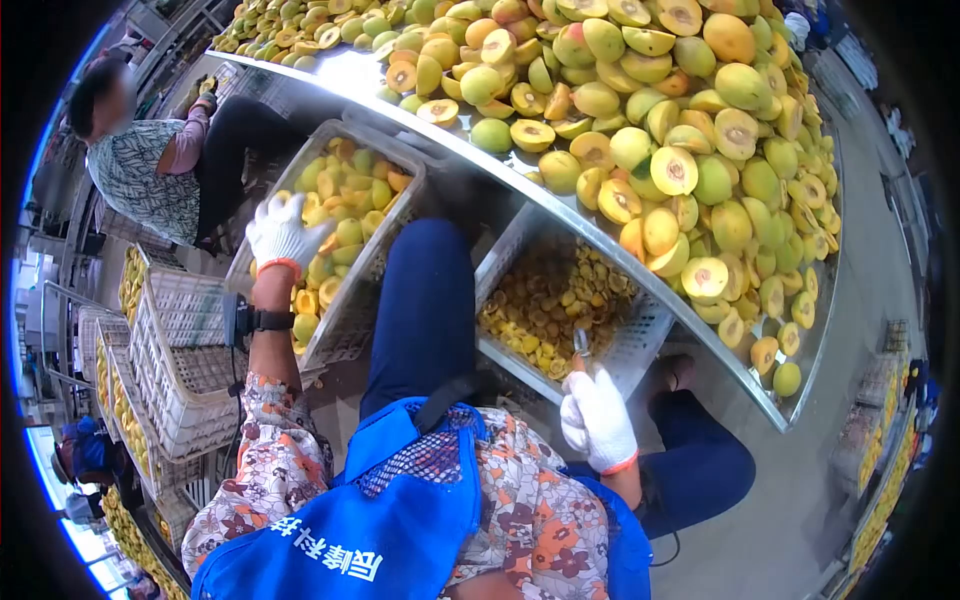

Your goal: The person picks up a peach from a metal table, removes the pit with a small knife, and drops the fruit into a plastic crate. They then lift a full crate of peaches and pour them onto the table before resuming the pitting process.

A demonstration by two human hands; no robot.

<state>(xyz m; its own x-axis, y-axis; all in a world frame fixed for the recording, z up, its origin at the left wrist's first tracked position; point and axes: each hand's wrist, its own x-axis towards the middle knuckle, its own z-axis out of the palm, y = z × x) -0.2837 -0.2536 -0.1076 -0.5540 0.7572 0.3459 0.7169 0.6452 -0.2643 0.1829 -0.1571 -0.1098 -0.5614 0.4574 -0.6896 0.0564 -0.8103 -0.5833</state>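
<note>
My left hand (284, 235), in a white knit glove with an orange cuff, hovers over or touches the fruit in a white plastic crate (418, 180). Its fingers are spread and hold nothing I can see. The crate is filled with yellow-green peach halves (345, 215). In a matching glove, my right hand (598, 418) is closed around a pitting spoon (580, 345) with a shiny metal tip and a brown handle. The tip points over a second crate (645, 345), which contains brown pits and yellow scraps (560, 305).
A metal-edged table (560, 208) heaped with halved peaches (690, 150) spans the area ahead. Stacked white crates (185, 350) stand at left, several holding fruit. Another person (150, 160) sits at upper left. My knees flank the crate of pits.
</note>
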